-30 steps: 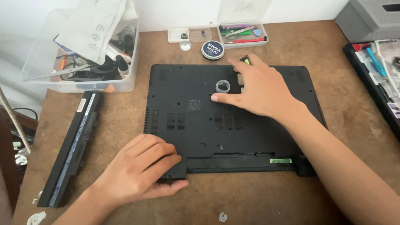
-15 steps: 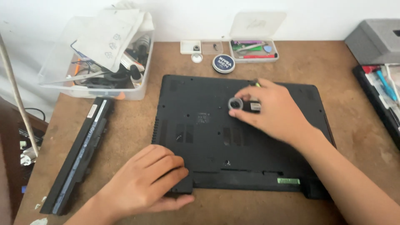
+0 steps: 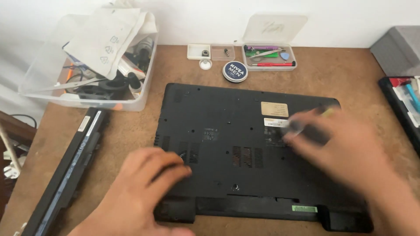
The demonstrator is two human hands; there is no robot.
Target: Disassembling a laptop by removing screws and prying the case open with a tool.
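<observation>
Black plastic of the upturned laptop (image 3: 245,144) lies mid-desk under my left hand (image 3: 146,188), flat and open on its near-left corner, while my blurred right hand (image 3: 345,153) seems to pinch a dark tool (image 3: 306,129).

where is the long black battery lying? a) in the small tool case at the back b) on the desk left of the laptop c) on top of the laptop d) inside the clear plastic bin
b: the long black battery lies flat on the wooden desk, left of the upturned black laptop and apart from it, just in front of the clear plastic bin.
</observation>
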